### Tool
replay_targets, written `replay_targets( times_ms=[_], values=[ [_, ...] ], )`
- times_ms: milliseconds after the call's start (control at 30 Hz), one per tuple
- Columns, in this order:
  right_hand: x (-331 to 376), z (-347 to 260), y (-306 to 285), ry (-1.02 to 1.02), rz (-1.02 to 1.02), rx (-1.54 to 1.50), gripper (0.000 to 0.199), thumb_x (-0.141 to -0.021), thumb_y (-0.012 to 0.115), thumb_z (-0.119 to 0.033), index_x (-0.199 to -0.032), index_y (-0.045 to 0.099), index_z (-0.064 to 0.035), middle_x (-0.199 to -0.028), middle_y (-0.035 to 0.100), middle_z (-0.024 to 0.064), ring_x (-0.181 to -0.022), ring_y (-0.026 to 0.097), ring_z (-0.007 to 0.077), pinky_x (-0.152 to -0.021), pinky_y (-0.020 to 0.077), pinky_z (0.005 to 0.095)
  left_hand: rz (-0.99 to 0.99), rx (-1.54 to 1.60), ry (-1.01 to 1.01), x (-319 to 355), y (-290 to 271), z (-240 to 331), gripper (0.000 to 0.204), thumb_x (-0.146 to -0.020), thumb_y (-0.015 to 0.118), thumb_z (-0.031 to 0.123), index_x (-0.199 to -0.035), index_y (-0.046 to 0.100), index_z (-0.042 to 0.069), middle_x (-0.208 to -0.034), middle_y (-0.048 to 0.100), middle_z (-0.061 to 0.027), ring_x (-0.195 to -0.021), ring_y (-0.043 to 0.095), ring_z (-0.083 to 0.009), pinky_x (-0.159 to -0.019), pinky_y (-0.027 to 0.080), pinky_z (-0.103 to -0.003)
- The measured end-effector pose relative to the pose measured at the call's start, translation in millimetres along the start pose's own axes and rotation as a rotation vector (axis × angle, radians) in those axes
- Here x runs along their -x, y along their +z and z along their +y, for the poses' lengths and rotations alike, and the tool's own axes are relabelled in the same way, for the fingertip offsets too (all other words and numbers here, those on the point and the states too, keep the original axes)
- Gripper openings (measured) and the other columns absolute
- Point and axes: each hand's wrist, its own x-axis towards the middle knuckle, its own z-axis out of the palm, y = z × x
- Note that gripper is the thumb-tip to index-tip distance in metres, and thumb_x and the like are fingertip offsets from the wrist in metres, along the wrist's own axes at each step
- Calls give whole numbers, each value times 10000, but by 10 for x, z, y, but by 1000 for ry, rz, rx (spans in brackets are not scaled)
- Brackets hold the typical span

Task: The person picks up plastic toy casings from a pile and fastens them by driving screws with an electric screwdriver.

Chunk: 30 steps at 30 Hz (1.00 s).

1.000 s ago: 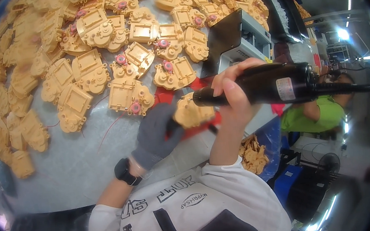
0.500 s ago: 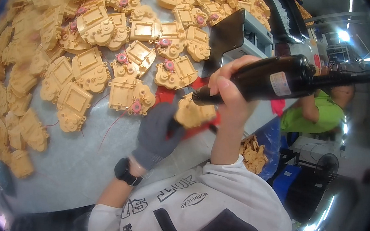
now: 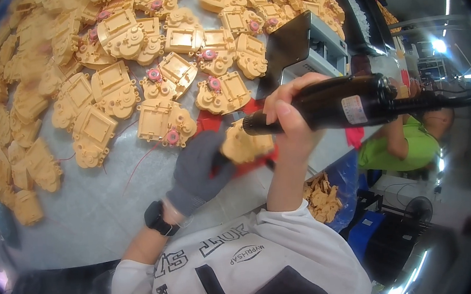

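Note:
Wrapped around a black electric screwdriver (image 3: 323, 105), my bare right hand (image 3: 293, 114) holds it almost level, its cable running off to the right. The tool's front end overlaps a yellow plastic housing (image 3: 241, 145) in this view; its bit is hidden. My left hand (image 3: 200, 168), in a grey glove, grips that housing by its left side, with the fingertips partly hidden. Beneath the housing lies a red fixture (image 3: 212, 120) on the grey table (image 3: 98, 220). Just beyond my left hand sits another yellow housing (image 3: 166, 122) with a pink round part on it.
Many yellow housings (image 3: 94, 131) are heaped over the left and far table, with thin red wires among them. A grey-and-black box-shaped device (image 3: 308, 46) stands at the far right. Below the table's right edge, a blue-lined bin (image 3: 342, 193) holds yellow pieces. A person in green (image 3: 392, 146) is farther right.
Both hands, the screwdriver and the housing stay nearly in place. The view has shifted very slightly.

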Motion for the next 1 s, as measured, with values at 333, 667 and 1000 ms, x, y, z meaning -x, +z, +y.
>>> replay_targets(
  times_ms=[333,667,1000],
  values=[
    [256,-469,-652,-129,351,-177,359,-713,484,-76,-1065,428,-35,-698,447,50,-568,456,153,-600,393,303,-44,-55,-158,-235,123,169,612,-691,671,216,-1203,420,-7,-1109,520,-178,-1010,521,-288,-856,417,-358],
    [509,-606,-966,-153,544,-128,351,-727,486,-123,-1057,406,-29,-691,412,29,-555,433,136,-568,369,282,245,1211,-491,-258,-442,578,508,-848,486,306,-1268,371,44,-1189,486,-124,-1044,518,-247,-858,447,-357],
    [570,-517,-831,-63,395,-185,376,-724,490,-102,-1080,401,-18,-717,429,37,-580,442,142,-599,373,299,511,1895,-769,44,-852,928,441,-863,450,429,-1068,531,47,-886,611,-151,-805,598,-288,-896,386,-507]
  ],
)
